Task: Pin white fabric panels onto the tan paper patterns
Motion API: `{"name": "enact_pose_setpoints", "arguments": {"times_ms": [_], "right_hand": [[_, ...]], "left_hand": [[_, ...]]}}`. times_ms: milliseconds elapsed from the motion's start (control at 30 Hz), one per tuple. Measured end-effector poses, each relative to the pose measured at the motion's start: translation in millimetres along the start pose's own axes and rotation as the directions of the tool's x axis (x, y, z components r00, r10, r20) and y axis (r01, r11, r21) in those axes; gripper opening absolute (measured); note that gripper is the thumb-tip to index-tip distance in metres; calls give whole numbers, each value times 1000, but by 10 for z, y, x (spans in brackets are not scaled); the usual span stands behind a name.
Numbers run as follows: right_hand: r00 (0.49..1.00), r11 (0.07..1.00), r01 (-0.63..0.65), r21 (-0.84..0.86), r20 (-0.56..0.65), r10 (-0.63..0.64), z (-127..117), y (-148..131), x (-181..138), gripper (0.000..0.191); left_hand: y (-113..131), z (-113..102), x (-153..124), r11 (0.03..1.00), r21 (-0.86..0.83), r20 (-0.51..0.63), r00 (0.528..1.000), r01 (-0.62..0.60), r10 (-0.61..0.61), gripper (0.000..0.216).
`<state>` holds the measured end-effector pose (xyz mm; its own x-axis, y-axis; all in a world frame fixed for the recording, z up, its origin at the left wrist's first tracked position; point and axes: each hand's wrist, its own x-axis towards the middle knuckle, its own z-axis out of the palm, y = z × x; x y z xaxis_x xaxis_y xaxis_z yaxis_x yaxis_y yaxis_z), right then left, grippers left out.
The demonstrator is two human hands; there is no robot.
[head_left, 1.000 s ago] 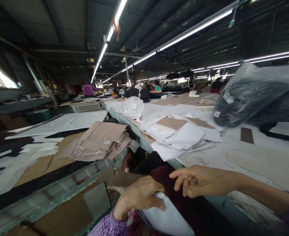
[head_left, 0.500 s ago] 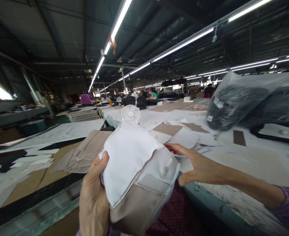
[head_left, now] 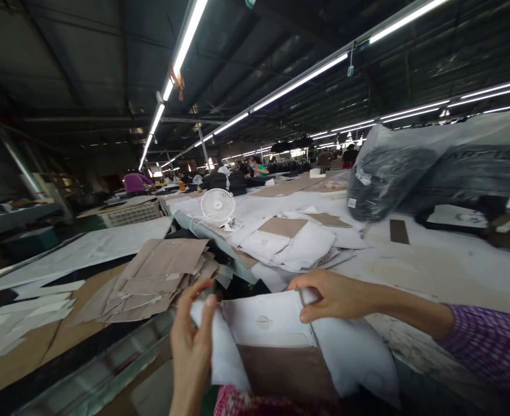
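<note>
A white and taupe sewn fabric piece [head_left: 276, 320] is held low in front of me, spread out with its upper edge towards the table. A small slit-like mark shows in its white band, above a taupe panel, and white flaps hang at both sides. My left hand [head_left: 194, 332] is closed on its left edge near the upper corner, thumb in front. My right hand [head_left: 335, 294] pinches the upper right edge between thumb and fingers. A red checked cloth [head_left: 237, 401] shows below the piece.
A stack of taupe fabric pieces [head_left: 163, 271] lies on the left. White and taupe pieces [head_left: 302, 240] are piled on the table ahead, beside a small white fan [head_left: 218, 205]. Plastic-wrapped dark bundles [head_left: 393, 173] stand at the right. Co-workers are far back.
The fabric piece has been lowered and turned, so its banded side now faces me. My right hand has closed on its upper edge. The view has shifted slightly to the right.
</note>
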<state>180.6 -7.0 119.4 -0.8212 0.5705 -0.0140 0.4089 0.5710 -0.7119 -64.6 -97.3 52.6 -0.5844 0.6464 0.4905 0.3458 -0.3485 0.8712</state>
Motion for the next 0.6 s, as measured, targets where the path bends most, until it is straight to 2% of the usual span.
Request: {"name": "enact_pose_setpoints", "arguments": {"times_ms": [33,67,133,200,233,300,400,500,600], "right_hand": [[1000,1000,14,-25,14,-13,32,0,5,36],[999,998,32,-50,15,-31,59,-2,6,39],[998,995,67,-71,-3,-68,81,-19,-3,43],[996,995,86,-42,-20,-87,60,-44,-23,43],[996,996,90,-11,-12,-90,38,-56,-33,41],[993,991,116,63,23,-117,-7,-73,-49,37],[981,972,182,149,42,-190,-37,-74,-59,33],[980,971,196,138,2,-198,-11,-58,-60,28],[986,980,165,113,-11,-165,25,-49,-60,27]], "left_hand": [[51,104,-33,997,12,166,984,-71,68,34],[106,207,-60,990,6,323,938,-137,128,37],[201,380,-91,978,4,581,796,-209,167,41],[265,485,-98,981,15,727,676,-193,121,35],[287,510,-98,986,19,759,644,-165,93,30],[315,523,-99,991,25,775,629,-130,62,24],[324,511,-124,993,28,753,656,-117,56,22],[295,509,-166,996,-2,723,688,-94,66,20],[258,495,-195,997,-40,721,688,-72,78,19]]}}
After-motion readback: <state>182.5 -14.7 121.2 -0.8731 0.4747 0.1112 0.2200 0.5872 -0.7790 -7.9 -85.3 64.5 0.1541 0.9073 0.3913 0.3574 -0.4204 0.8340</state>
